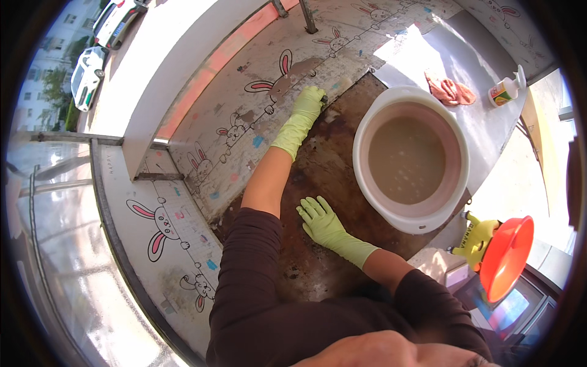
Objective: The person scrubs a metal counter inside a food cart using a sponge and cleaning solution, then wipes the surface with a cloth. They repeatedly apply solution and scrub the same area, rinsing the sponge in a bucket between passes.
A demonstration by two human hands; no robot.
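My left hand (310,100), in a pale green glove, is closed around a small dark scrubber (324,100), mostly hidden by the fingers. It presses low on the wall panel (293,85), which is printed with cartoon rabbits and worn in patches. My right hand (323,225), gloved alike, lies with fingers spread on the stained brown surface (321,179) and holds nothing. To the right of both hands stands a large white basin (362,174) with cloudy brown water (406,158) in it.
Beyond the basin lie a reddish cloth (449,90) and a white pump bottle (503,91) on a light sheet (486,124). An orange bowl (508,259) adjoins a yellow banana-character item (477,241) at right. Metal frame bars (103,192) and glazing border the left; parked cars (87,78) show outside.
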